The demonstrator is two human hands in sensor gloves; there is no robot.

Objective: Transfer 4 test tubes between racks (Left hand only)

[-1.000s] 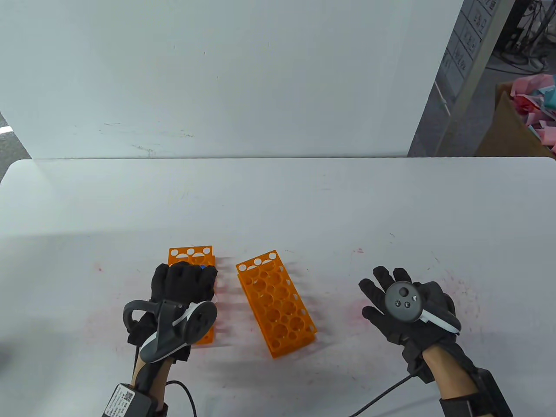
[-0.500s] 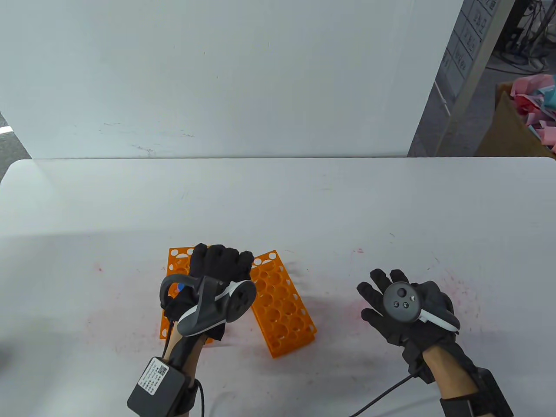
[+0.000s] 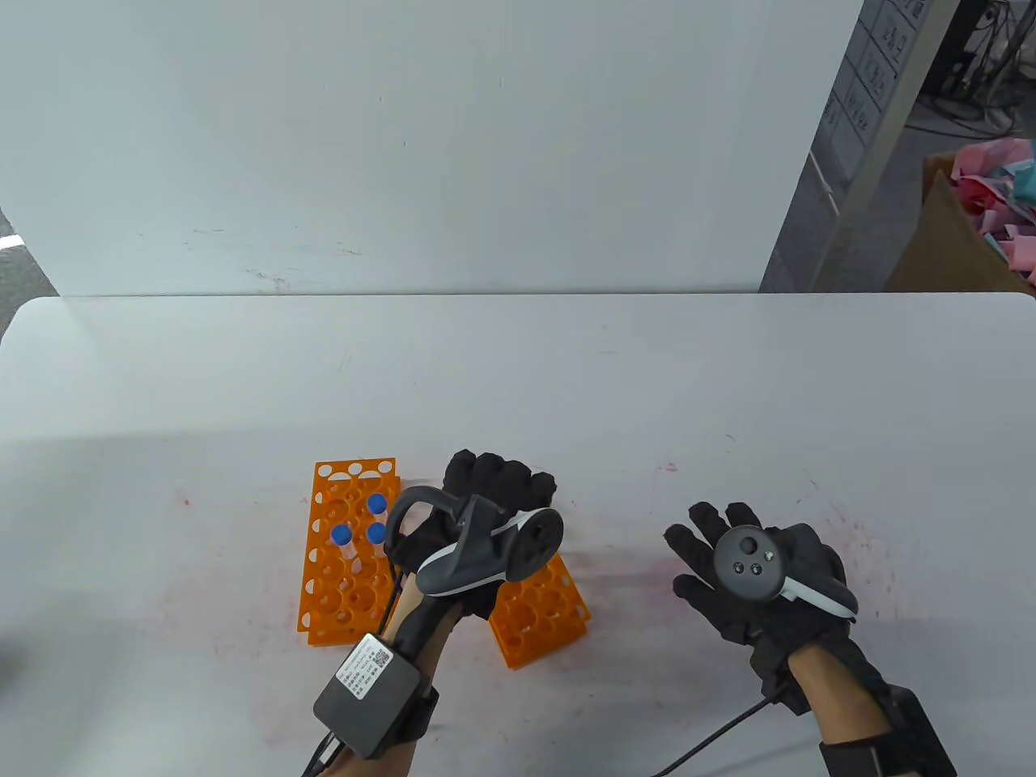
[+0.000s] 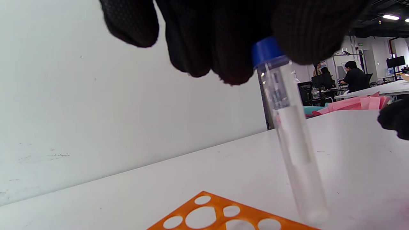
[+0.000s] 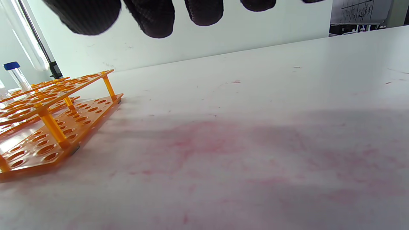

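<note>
Two orange racks stand on the table. The left rack (image 3: 332,579) holds three blue-capped test tubes (image 3: 376,505). My left hand (image 3: 495,486) hovers over the right rack (image 3: 541,617) and hides most of it. In the left wrist view my fingers (image 4: 223,41) pinch a clear test tube (image 4: 290,137) by its blue cap; it hangs slightly tilted above the far end of the right rack (image 4: 220,215). My right hand (image 3: 720,558) lies spread and empty on the table to the right. The right rack (image 5: 54,118) also shows in the right wrist view.
A white wall panel (image 3: 405,146) stands behind the white table (image 3: 518,380). Faint pink stains (image 3: 639,575) mark the table between the racks and my right hand. A cardboard box of pink paper (image 3: 983,218) sits off the table at far right.
My left hand has lifted a tube out of the left rack and carried it right, over the right rack. Three tubes are now uncovered in the left rack. My right hand has barely moved.
</note>
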